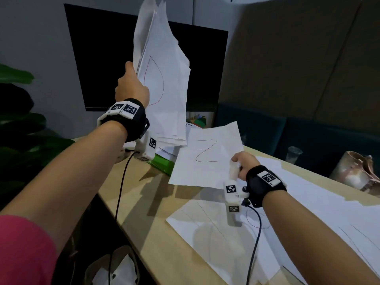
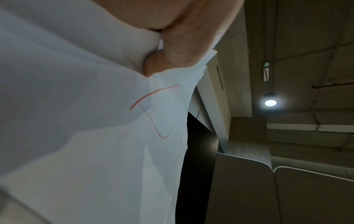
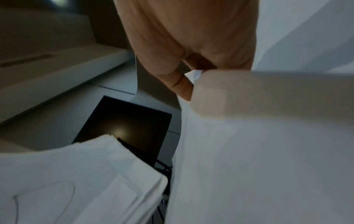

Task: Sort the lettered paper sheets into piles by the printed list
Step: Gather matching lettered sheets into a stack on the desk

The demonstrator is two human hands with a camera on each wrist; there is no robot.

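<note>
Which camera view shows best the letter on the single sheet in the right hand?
The head view: the single sheet faces that camera, with its red Z fully visible. The right wrist view shows only its blurred blank surface beside the fingers. The left wrist view does not show it.

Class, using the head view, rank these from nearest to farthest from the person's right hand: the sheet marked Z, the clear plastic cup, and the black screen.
1. The sheet marked Z: pinched in the right hand itself.
2. The clear plastic cup: on the table, to the hand's right.
3. The black screen: at the back wall, up and to the left.
</note>
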